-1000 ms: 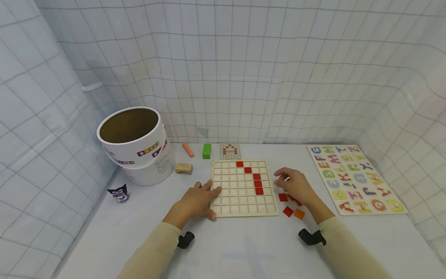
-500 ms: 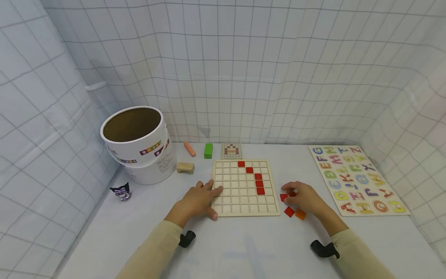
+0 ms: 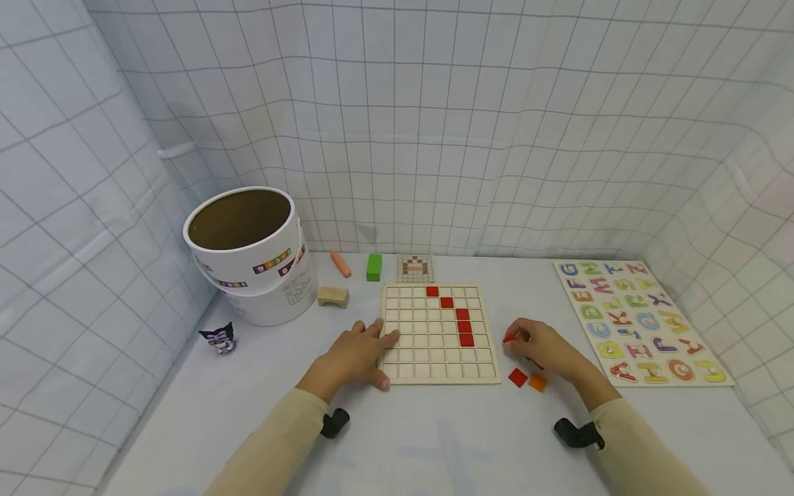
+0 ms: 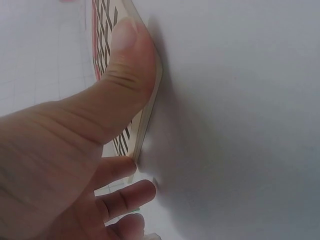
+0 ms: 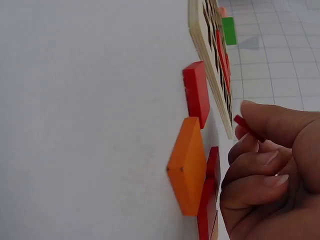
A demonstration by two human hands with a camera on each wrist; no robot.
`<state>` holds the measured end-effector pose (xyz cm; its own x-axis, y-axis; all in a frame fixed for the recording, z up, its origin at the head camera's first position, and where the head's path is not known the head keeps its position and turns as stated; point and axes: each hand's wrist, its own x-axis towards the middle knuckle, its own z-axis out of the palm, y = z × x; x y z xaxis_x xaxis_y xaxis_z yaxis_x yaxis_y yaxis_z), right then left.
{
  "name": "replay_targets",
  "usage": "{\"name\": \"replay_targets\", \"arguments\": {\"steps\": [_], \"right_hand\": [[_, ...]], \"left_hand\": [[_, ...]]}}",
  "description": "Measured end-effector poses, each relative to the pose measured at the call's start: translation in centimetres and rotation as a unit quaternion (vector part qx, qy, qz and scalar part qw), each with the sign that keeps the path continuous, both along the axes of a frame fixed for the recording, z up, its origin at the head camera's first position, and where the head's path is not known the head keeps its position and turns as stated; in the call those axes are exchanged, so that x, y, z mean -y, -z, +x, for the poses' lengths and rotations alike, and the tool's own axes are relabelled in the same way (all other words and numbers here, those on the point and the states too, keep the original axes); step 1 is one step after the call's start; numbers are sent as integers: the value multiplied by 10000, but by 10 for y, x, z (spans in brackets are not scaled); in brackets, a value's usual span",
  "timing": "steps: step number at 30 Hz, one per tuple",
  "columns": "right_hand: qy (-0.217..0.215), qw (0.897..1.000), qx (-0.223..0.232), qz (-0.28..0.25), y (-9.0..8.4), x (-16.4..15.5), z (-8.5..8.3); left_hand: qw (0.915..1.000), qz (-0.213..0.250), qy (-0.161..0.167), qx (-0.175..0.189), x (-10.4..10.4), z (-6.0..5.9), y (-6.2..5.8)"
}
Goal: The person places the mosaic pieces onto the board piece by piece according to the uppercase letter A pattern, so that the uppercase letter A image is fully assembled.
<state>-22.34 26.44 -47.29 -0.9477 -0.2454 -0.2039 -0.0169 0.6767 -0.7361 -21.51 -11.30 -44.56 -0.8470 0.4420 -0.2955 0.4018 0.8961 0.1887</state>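
White table (image 3: 434,441), grid-cloth walls; right hand (image 3: 546,346) pinches red tile (image 3: 510,337); left hand (image 3: 353,357) flat, released

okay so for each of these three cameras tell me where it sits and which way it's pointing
Head: worn high, looks forward and down at the white table; both beige sleeves, left hand and right hand show.
Left wrist: low beside the left hand, looks along the wooden grid board edge under the thumb.
Right wrist: low beside the right hand, looks at the small red square tile it pinches and the orange square tile.
Shared: all three show the board.
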Motion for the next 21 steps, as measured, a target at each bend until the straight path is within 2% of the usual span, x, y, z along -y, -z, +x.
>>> {"name": "replay_targets", "arguments": {"steps": [4, 7, 12, 17, 19, 21], "right_hand": [[367, 9961, 144, -792, -1, 6, -17], [648, 9866, 279, -1472, -3, 22, -31], [647, 9713, 460, -2243, -6, 67, -52], [407, 9659, 700, -2461, -9, 114, -73], [248, 9684, 771, -2359, -11, 129, -77], [137, 9762, 697, -2049, -12, 141, -81]], "left_hand": [[10000, -21, -14, 3, -1, -1, 0], [10000, -36, -2, 25, -1, 0, 3], [10000, -12, 8, 13, -1, 4, 7], [10000, 33, -21, -12, 1, 2, 7], [10000, 15, -17, -16, 2, 1, 7], [10000, -23, 3, -42, 1, -1, 6]]}}
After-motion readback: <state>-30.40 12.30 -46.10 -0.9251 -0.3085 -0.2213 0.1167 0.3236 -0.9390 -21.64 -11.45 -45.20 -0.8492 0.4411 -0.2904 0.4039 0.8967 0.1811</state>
